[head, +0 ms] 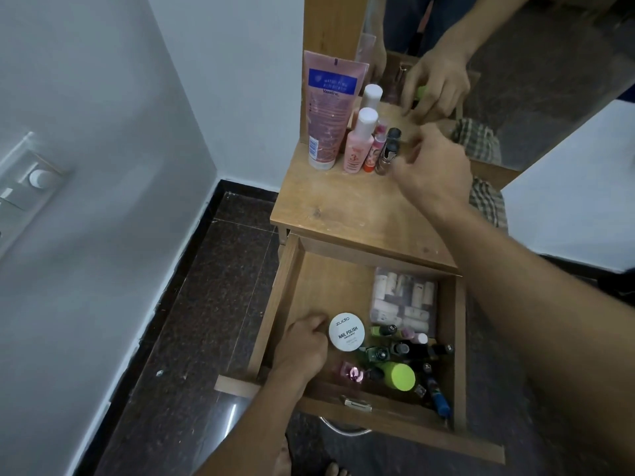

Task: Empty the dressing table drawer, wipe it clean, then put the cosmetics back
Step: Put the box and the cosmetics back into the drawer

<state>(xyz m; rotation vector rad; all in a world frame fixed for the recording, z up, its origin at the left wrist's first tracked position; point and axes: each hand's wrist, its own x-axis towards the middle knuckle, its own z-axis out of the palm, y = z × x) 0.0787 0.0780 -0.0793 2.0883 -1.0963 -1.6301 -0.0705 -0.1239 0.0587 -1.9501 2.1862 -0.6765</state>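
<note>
The wooden drawer (275, 304) stands pulled out under the dressing table top (343, 211). Inside lie a white nail polish remover tin (346, 331), a clear pouch of lipsticks (403, 300), several nail polish bottles (398, 350), a lime-capped bottle (398, 375) and a blue tube (438, 396). My left hand (304, 345) rests in the drawer with curled fingers, just left of the tin. My right hand (433, 163) hovers blurred over the table top beside a dark-capped bottle (390, 151). The mirror shows a small green item (422, 92) in its fingers.
On the table top stand a pink Vaseline tube (326, 111), a pink bottle (359, 142) and small red bottles (374, 149). A checked cloth (488, 201) lies at the right by the mirror (536, 80). A white wall with a switch plate (34, 176) borders the dark floor (206, 304).
</note>
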